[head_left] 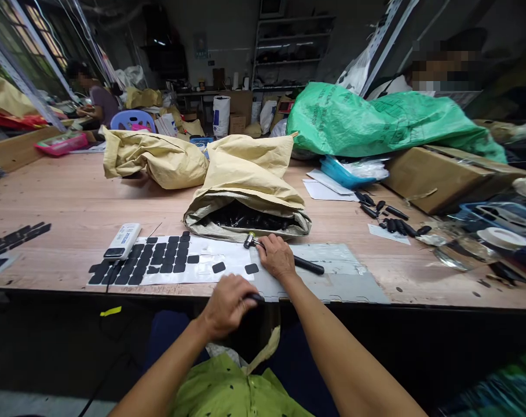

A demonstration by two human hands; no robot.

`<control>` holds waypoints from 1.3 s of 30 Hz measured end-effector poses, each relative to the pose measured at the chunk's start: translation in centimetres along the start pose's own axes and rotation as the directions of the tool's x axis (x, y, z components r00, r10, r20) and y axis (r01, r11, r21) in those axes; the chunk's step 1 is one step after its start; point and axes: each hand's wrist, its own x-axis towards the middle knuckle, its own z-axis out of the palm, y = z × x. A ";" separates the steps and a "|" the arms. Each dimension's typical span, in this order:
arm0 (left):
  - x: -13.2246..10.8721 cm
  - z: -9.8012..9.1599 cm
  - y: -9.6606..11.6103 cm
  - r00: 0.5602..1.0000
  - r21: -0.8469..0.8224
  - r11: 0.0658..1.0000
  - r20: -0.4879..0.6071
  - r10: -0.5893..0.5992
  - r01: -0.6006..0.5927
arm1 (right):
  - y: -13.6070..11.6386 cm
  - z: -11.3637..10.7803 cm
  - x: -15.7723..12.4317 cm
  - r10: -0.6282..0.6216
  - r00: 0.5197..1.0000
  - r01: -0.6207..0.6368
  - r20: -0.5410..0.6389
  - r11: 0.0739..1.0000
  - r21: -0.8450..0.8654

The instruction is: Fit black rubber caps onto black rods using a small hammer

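Observation:
My right hand [276, 255] is closed around a small hammer [309, 265] close to its metal head. The black handle sticks out to the right over a grey board [336, 263]. At the table's front edge my left hand [228, 304] is closed on a small black piece [255, 297], whose tip shows beyond the fingers; the rest is hidden. Just beyond my hands lies an open beige sack [249, 174], its mouth toward me, full of black parts [245, 217]. A white sheet with rows of black rounded-square stickers [170, 255] lies to the left.
A white device [123, 240] with a cable rests on the sticker sheet. Another beige sack [159, 156] lies behind. To the right are loose black parts [393, 223], a cardboard box [437, 176] and a green sack [345, 121]. Two other people sit farther off.

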 end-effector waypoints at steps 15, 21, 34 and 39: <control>-3.9 7.2 -1.4 0.812 0.096 0.958 0.513 -0.279 0.269 | 0.2 0.3 -0.1 -0.011 1.000 0.011 -0.023 1.000 0.000; 4.3 -0.6 -0.2 0.988 -0.166 0.974 0.065 -0.143 0.152 | 0.2 0.4 -0.1 -0.011 0.999 0.011 -0.038 1.000 -0.002; 14.2 -8.8 -11.0 0.360 0.076 0.380 -0.533 -0.766 0.922 | 0.4 0.5 0.1 -0.017 0.999 0.018 -0.047 0.999 0.028; 13.9 -9.4 -11.1 0.355 0.068 0.372 -0.498 -0.791 0.926 | 0.3 0.3 0.0 -0.007 0.999 0.009 -0.044 0.999 0.040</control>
